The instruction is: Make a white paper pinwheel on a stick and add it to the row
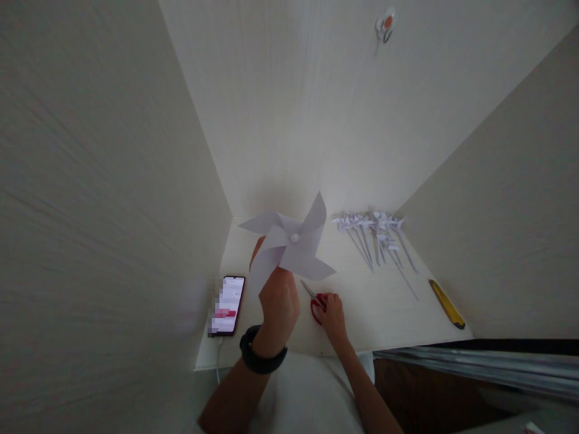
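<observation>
A white paper pinwheel (301,253) with pointed blades and a round white centre is raised in front of me. My left hand (279,295), with a black band at the wrist, is closed beneath and behind it, gripping the pinwheel; the blades cover some of my fingers. Low at the table, my right hand (333,314) has its fingers curled on the red handles of a pair of scissors (320,300). The scissors' blades point away from me and to the left, close to the tabletop.
Several white paper pinwheels on sticks (380,226) lie at the back right of the white table (389,319). A yellow box cutter (447,304) rests by the right panel. At the left edge is a lit phone (231,304) with a cable. Panels enclose three sides; a hook (386,25) hangs on the back one.
</observation>
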{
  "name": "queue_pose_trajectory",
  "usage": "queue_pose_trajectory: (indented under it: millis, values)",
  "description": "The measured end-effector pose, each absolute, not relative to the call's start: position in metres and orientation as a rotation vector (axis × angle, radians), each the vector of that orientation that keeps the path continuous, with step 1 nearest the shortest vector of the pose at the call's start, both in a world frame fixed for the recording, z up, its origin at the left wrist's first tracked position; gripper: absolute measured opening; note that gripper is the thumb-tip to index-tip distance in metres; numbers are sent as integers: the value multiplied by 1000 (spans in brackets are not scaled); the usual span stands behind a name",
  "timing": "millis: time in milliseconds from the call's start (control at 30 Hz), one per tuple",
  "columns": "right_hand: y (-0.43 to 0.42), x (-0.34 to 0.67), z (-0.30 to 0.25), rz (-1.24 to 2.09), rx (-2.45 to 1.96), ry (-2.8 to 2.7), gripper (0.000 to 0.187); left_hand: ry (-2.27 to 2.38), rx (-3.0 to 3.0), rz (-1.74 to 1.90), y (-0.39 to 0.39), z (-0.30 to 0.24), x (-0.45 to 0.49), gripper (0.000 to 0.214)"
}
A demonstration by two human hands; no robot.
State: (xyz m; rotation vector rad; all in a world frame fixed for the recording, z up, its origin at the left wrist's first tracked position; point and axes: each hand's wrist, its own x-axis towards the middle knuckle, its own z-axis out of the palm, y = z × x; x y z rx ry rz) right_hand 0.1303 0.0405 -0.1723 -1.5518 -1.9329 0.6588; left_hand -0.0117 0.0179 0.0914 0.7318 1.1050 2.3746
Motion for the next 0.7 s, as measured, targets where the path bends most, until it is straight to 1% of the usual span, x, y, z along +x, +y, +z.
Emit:
queue_pose_trajectory:
  millis: [133, 200, 300, 433, 533, 700]
  values:
    - [55, 132, -120, 661, -1454, -1798, 17, 1121, 849, 2256, 16, 83, -23, 17]
    - [62, 135, -78, 669, -1377, -1731, 18, 1138, 961, 2186, 13, 81, -27, 14]
    - [63, 140, -3, 663, -1262, -1647, 18, 1134, 1163, 2193, 9, 81, -31, 11]
    - [45, 141, 83, 584, -966, -1506, 10, 1190, 1392, 2187, 7, 86, -31, 13]
    - [29, 138, 114, 526, -844, -1503, 12, 1226, 1584, 2136, 6, 93, -30, 10]
    - [19, 132, 119, 581, -792, -1590, 18, 1358, 1877, 2001, 1, 106, -27, 11]
